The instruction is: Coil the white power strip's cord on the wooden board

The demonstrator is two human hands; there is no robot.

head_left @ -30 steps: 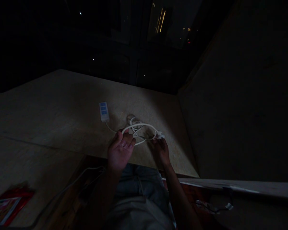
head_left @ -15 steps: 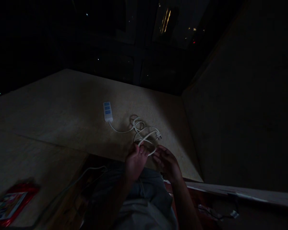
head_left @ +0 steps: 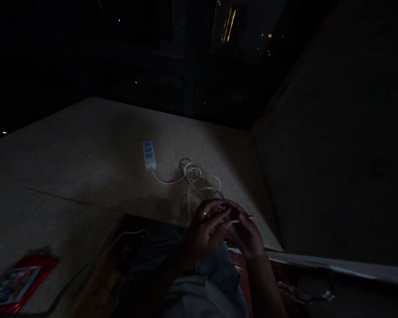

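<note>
A white power strip [head_left: 149,154] with blue sockets lies on the pale tabletop [head_left: 86,145]. Its white cable [head_left: 199,179] runs right into loose loops and down toward my hands. My left hand [head_left: 204,229] and my right hand [head_left: 245,229] are pressed together at the table's near edge. Both have their fingers curled around the near end of the cable. A short pale piece sticks out between them. The scene is very dark, and the plug is hidden in my hands.
A red packet with a printed picture [head_left: 15,285] lies at the lower left. A thin cord [head_left: 99,256] hangs under the table by my lap. A wall panel [head_left: 334,154] rises on the right. A dark window [head_left: 192,66] is behind the table.
My hands have drawn back toward me from the cable loops and come together over the cable's end. The loops now lie flatter on the table.
</note>
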